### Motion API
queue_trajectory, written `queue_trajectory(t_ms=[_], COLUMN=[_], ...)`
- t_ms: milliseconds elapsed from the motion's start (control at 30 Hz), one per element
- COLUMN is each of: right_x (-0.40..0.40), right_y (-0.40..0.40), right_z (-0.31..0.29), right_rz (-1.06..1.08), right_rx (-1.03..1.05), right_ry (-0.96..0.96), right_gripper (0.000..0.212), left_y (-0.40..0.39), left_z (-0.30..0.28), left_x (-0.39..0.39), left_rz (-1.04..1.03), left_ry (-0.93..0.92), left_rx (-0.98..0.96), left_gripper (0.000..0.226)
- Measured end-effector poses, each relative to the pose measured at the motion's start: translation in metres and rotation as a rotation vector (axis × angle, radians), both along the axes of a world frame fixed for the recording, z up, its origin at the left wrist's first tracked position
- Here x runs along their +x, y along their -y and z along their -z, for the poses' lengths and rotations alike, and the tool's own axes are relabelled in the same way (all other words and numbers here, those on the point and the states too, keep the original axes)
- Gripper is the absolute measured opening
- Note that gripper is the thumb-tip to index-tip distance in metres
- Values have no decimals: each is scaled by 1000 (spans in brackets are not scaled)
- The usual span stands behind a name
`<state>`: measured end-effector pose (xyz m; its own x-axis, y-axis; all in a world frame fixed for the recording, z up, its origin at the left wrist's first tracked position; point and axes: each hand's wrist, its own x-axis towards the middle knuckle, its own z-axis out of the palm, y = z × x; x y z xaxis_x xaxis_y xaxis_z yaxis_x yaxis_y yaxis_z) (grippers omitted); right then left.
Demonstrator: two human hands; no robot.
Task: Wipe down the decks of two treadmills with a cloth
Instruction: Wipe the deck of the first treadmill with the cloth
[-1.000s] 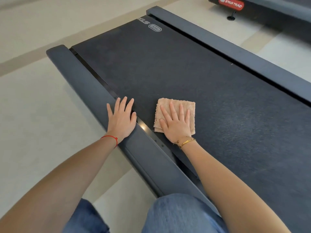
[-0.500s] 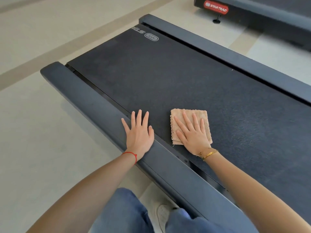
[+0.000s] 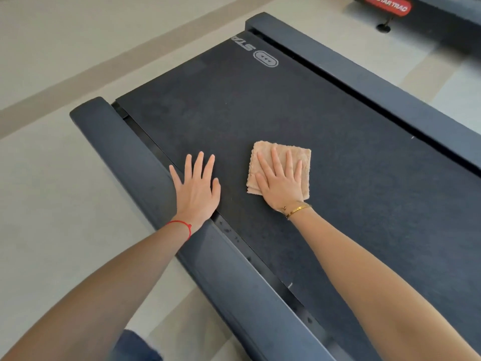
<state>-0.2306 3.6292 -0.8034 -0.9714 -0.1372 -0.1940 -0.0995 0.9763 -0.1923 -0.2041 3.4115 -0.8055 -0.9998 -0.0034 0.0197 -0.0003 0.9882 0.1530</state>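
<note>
Item: deck wipe, first treadmill, in progress.

- Near: person's knee in blue denim (image 3: 135, 346) at bottom edge; both forearms reach fwd over near side rail (image 3: 234, 282).
- Left hand (image 3: 197, 188): flat, fingers straight and spread, palm down across the seam where rail meets belt. Holds nothing; looks like a brace. Red string at wrist.
- Right hand (image 3: 282, 183): flat, fingers straight, pressing on folded tan cloth (image 3: 299, 157). No curl round it, so a press, not a pinch. Gold bracelet at wrist.
- Cloth: lies on black treadmill belt (image 3: 338, 204), nearer the near rail than the far rail (image 3: 390, 100), just beside left hand but apart from it.
- Far: belt's printed logo (image 3: 265, 58) at the end; beyond far rail, pale floor (image 3: 52, 61), then second treadmill (image 3: 442, 11) w/ red STAR TRAC badge, top right.

Step (judged): mid-wipe on deck no. 1; deck no. 2 looks untouched.

Next move calls for: steady downward pressure, cloth kept flat and folded, strokes across to far rail and on toward logo end; left hand shifts along as support.
</note>
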Motion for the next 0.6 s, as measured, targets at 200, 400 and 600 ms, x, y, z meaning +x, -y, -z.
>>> queue_trajectory(t_ms=[200, 400, 600], right_x=[-33, -71, -68], right_y=[16, 46, 34], right_z=[-2, 2, 3], right_rz=[-60, -64, -117], right_rx=[18, 38, 4], right_ry=[27, -16, -41], right_gripper=[56, 57, 57], left_y=[10, 16, 21], left_z=[-8, 1, 10], left_x=[-36, -65, -73], left_rz=[-54, -84, -102], left_ry=[29, 24, 23], left_rx=[32, 78, 85], left_gripper=[57, 57, 57])
